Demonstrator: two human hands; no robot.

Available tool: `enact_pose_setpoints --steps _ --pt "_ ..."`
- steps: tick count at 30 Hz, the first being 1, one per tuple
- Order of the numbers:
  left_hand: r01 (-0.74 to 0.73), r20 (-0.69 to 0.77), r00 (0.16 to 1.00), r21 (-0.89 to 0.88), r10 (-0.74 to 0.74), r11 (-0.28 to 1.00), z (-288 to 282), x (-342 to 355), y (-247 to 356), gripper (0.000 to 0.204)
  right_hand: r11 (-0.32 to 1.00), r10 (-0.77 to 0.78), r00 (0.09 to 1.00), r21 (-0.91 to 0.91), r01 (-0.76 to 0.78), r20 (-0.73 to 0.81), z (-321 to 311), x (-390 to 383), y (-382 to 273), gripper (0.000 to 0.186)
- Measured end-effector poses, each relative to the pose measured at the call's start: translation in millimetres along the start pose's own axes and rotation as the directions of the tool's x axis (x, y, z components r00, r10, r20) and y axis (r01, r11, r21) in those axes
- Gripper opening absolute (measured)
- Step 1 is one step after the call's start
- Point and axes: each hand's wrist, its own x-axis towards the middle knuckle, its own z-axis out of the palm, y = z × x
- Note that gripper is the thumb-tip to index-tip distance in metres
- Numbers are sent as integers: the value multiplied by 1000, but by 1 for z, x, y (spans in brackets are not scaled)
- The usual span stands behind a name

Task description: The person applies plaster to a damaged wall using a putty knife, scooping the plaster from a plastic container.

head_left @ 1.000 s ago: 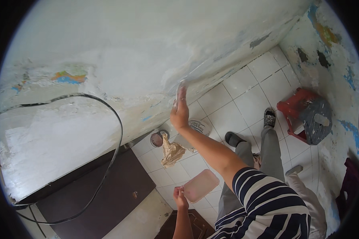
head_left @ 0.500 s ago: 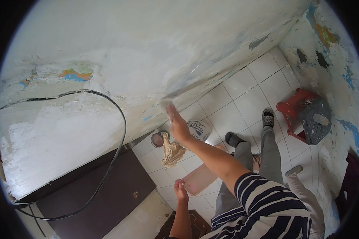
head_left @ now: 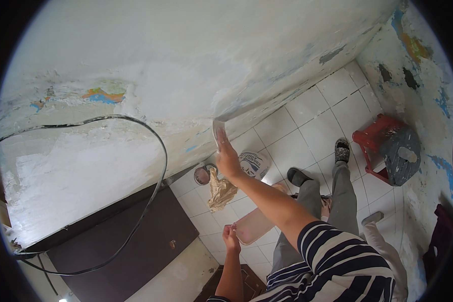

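Note:
My right hand (head_left: 227,157) is closed on a flat, wide putty knife (head_left: 219,130), its blade against the patchy white wall (head_left: 176,65) above the floor. The fingers lie along the blade, and the handle is hidden. Lower down, my left hand (head_left: 231,238) pinches the end of a pinkish, flat rectangular board (head_left: 255,226). My right forearm partly covers the board's far end. Beyond the board lie a crumpled brown paper bag (head_left: 220,191), a round tin (head_left: 202,175) and a white printed bucket (head_left: 254,163).
A black cable (head_left: 162,151) loops across the left side. Below it is a dark brown panel (head_left: 121,246). A red stool (head_left: 375,136) with a grey, splattered cover stands at the right wall. Legs in grey trousers (head_left: 341,186) and a light-trousered leg (head_left: 385,241) stand on white tiles (head_left: 307,110).
The putty knife, blurred before, now shows sharply near the same stretch of wall. My whole view has shifted slightly. My left hand still holds the board.

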Motion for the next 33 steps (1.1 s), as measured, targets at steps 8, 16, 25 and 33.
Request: enact_pose_setpoints --steps 8,16,25,33 --pt "-25 -34 999 43 27 999 -23 -3 -8 19 996 87 942 15 -87 -324 -52 101 -22 78" --pt "-41 33 999 -26 42 999 -3 2 1 17 989 81 982 109 -101 173 -22 -6 -20 85" --pt "-102 43 994 -80 105 992 1 5 6 15 996 14 921 -75 -47 -389 -38 114 4 80" --pt "-123 42 991 -23 124 992 -8 -1 15 16 971 236 972 33 -235 2 -45 6 5 85"
